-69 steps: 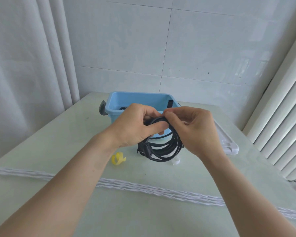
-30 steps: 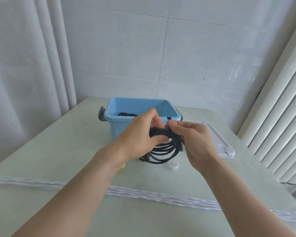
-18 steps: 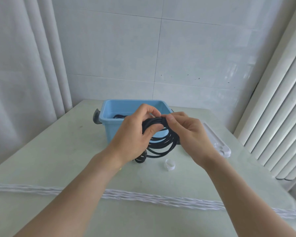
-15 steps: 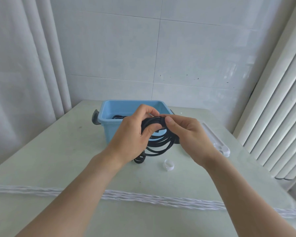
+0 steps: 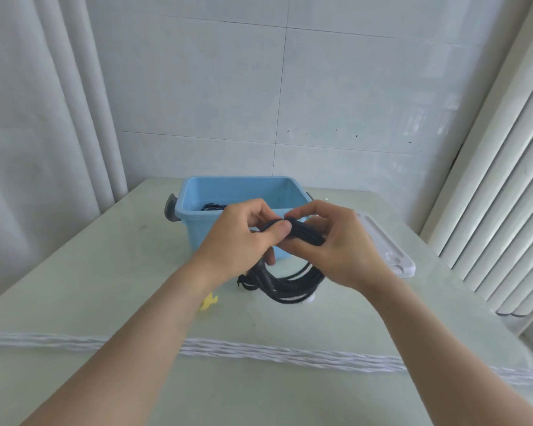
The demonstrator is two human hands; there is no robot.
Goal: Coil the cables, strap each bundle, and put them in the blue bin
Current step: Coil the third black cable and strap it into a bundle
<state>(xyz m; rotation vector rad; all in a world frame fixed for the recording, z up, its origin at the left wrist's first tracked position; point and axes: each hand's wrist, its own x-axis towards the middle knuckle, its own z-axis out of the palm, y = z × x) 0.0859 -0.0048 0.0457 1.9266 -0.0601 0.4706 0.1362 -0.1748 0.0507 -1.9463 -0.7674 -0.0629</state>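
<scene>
A coiled black cable (image 5: 285, 285) hangs in front of the blue bin (image 5: 194, 221), held at its top by both hands. My left hand (image 5: 239, 242) grips the top of the coil with thumb and fingers. My right hand (image 5: 336, 245) pinches the same top part, where a black strap wraps the loops. Another black cable (image 5: 211, 206) lies inside the bin, mostly hidden by its wall. A yellow strap (image 5: 208, 301) lies on the table below my left wrist. A white strap (image 5: 310, 299) peeks out under the coil.
A white bin lid (image 5: 385, 247) lies right of the bin. A white braided cable (image 5: 259, 352) stretches across the table near me. A curtain hangs at the left, a radiator stands at the right, and a tiled wall is behind.
The coil and both hands have sunk a little toward the table. My fingers have closed tighter together over the top of the coil. The yellow strap shows again.
</scene>
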